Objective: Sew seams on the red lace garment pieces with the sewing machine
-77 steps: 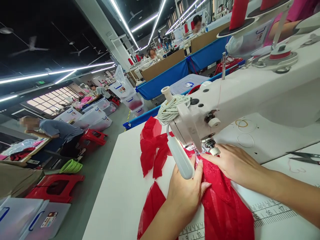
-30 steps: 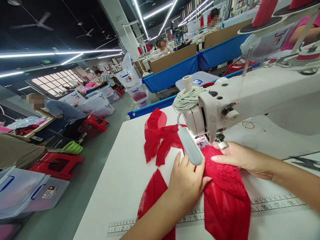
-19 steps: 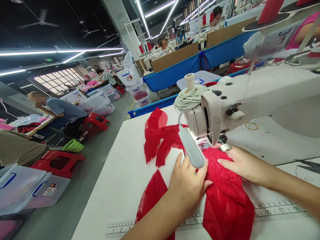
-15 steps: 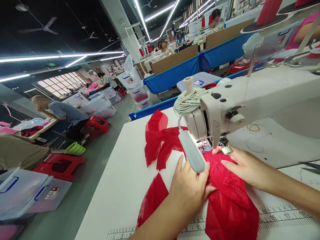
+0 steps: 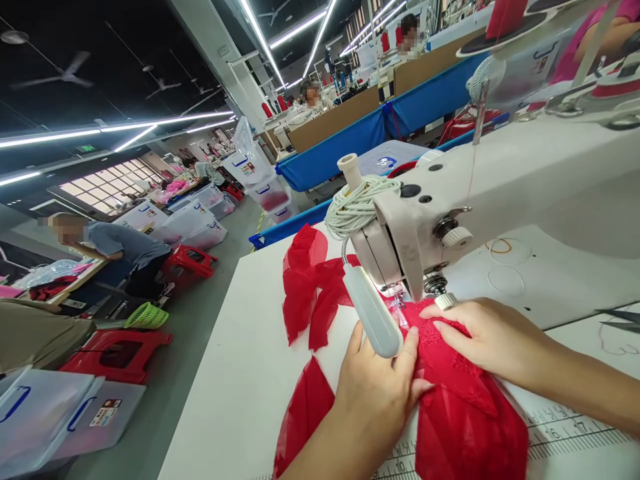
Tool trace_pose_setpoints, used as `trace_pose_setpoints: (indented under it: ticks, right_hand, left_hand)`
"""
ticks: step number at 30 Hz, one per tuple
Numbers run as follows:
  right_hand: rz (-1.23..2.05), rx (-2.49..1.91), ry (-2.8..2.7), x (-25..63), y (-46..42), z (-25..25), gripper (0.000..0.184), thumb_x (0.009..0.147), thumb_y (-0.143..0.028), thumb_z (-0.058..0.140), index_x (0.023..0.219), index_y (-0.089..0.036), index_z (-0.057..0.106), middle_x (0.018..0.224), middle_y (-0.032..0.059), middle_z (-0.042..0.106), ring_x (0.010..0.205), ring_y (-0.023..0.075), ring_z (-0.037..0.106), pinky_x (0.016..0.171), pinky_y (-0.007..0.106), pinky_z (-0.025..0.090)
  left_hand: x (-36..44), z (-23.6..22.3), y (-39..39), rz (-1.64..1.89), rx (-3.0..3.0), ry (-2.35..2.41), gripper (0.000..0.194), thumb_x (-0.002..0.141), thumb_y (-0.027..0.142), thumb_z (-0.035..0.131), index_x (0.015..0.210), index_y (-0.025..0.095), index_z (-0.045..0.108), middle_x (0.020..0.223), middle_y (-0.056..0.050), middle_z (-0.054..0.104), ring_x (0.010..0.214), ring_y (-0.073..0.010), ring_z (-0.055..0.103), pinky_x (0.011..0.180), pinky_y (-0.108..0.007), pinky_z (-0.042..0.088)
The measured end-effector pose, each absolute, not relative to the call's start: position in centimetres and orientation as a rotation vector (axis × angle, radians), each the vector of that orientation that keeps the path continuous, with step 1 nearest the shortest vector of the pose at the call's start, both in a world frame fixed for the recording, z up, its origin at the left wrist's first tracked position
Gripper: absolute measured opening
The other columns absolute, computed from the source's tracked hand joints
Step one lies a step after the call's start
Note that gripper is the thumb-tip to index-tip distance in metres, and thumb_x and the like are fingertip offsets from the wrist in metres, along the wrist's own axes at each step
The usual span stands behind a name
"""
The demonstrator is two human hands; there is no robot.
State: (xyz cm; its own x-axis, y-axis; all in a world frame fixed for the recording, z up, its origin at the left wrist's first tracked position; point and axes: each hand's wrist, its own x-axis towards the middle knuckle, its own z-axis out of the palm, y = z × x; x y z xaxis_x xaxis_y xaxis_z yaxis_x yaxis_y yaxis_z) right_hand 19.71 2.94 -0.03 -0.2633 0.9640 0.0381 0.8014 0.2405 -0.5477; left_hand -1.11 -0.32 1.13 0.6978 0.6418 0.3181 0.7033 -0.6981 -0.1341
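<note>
Red sheer fabric with lace (image 5: 465,380) lies under the presser foot (image 5: 399,299) of a white sewing machine (image 5: 520,173). My right hand (image 5: 485,333) grips its lace part just right of the needle area, thumb on top. On the left edge of the same fabric, my left hand (image 5: 377,383) pinches with thumb and forefinger. A grey lamp (image 5: 373,313) on a bendy neck hides part of the left fingers. Beyond the foot, more red sheer pieces (image 5: 305,287) spread over the white table (image 5: 225,373), and another red piece (image 5: 305,407) lies beside my left forearm.
A coil of pale cord (image 5: 355,203) hangs on the machine head. Dark scissors (image 5: 620,319) lie at the right edge. A printed ruler (image 5: 565,433) runs along the table front. Clear plastic boxes (image 5: 45,413), red stools (image 5: 117,353) and seated co-workers (image 5: 125,247) stand left across the aisle.
The whole view has shifted slightly, with the machine now further left in the picture. My right fingers sit a little lower beside the machine's knob. Both hands stay on the red fabric.
</note>
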Motion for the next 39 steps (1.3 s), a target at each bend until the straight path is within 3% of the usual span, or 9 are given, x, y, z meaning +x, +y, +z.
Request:
trace_pose_setpoints:
  ticks: [7, 15, 22, 30, 36, 39]
  right_hand:
    - [0.492, -1.581, -2.132, 19.9, 2.9, -0.7, 0.037, 0.086, -0.024, 0.041, 0.089, -0.034, 0.076, 0.076, -0.0021, 0.076, 0.063, 0.0203, 0.069, 0.052, 0.028, 0.043]
    - [0.551, -1.587, -2.15, 19.8, 3.1, -0.1, 0.033, 0.087, -0.021, 0.041, 0.069, -0.027, 0.068, 0.06, -0.0028, 0.069, 0.05, 0.0166, 0.06, 0.048, 0.026, 0.038]
    - [0.566, -1.62, -2.107, 20.1, 3.0, -0.7, 0.03, 0.087, -0.024, 0.041, 0.072, -0.027, 0.067, 0.083, -0.0008, 0.076, 0.067, 0.0199, 0.068, 0.051, 0.026, 0.042]
    - [0.647, -1.634, -2.083, 20.0, 3.3, -0.2, 0.029, 0.087, -0.027, 0.04, 0.078, -0.026, 0.068, 0.067, -0.0012, 0.071, 0.054, 0.0184, 0.062, 0.05, 0.028, 0.042]
    - [0.72, -1.598, -2.043, 20.2, 3.5, 0.3, 0.027, 0.087, -0.026, 0.042, 0.081, -0.026, 0.069, 0.072, 0.0006, 0.072, 0.073, 0.0221, 0.069, 0.061, 0.029, 0.049]
    - [0.733, -1.556, -2.035, 20.2, 3.6, 0.4, 0.026, 0.086, -0.025, 0.044, 0.082, -0.026, 0.07, 0.068, 0.0004, 0.071, 0.072, 0.0222, 0.068, 0.063, 0.029, 0.051]
  left_hand:
    - [-1.1, 0.7, -0.4, -0.313, -2.641, -1.09, 0.057, 0.099, 0.055, 0.038, 0.132, 0.012, 0.057, 0.122, -0.015, 0.063, 0.105, -0.0309, 0.061, 0.096, -0.052, 0.05]
    - [-1.0, 0.7, -0.4, -0.387, -2.62, -1.064, 0.069, 0.099, 0.059, 0.019, 0.128, 0.012, 0.06, 0.118, -0.015, 0.065, 0.101, -0.029, 0.062, 0.096, -0.05, 0.049]
    - [-0.9, 0.7, -0.4, -0.403, -2.616, -1.077, 0.069, 0.099, 0.062, 0.021, 0.128, 0.012, 0.06, 0.122, -0.014, 0.064, 0.103, -0.0288, 0.061, 0.098, -0.049, 0.047]
    - [-0.9, 0.6, -0.6, -0.374, -2.622, -1.136, 0.069, 0.098, 0.065, 0.025, 0.133, 0.014, 0.055, 0.128, -0.014, 0.06, 0.112, -0.0284, 0.058, 0.105, -0.05, 0.042]
    - [-1.0, 0.4, -0.3, -0.3, -2.624, -1.138, 0.07, 0.097, 0.065, 0.031, 0.136, 0.011, 0.052, 0.124, -0.016, 0.063, 0.109, -0.0298, 0.059, 0.102, -0.052, 0.044]
    - [-1.0, 0.5, -0.2, -0.287, -2.629, -1.131, 0.071, 0.096, 0.066, 0.033, 0.136, 0.011, 0.052, 0.123, -0.017, 0.063, 0.106, -0.0304, 0.061, 0.1, -0.052, 0.045]
